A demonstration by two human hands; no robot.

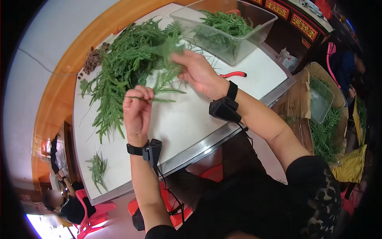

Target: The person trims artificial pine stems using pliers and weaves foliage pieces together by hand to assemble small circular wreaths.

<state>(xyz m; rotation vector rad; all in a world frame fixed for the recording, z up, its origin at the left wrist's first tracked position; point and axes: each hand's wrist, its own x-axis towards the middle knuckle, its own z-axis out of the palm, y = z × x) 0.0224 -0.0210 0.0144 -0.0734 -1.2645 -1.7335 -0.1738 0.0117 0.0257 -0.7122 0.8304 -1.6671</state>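
My left hand (137,109) is closed with its fingertips pinching the thin stem of a green artificial sprig (162,84), whose needle-like fronds reach right over the white tabletop. Further up and to the right, my right hand (201,73) has its thumb and fingers together at another sprig (172,49), which is smeared by motion; the exact grip is partly blurred. Behind both hands lies a large heap of the same green sprigs (119,59). A red-handled tool (234,74), its front end partly hidden, rests just beyond my right wrist.
A clear plastic bin (244,46) with more greenery stands at the table's back. Brown pinecone-like pieces (92,59) lie left of the heap. One small sprig (97,171) is near the left edge. A cardboard box (308,91) holds greenery at right. Another person (73,205) sits lower left.
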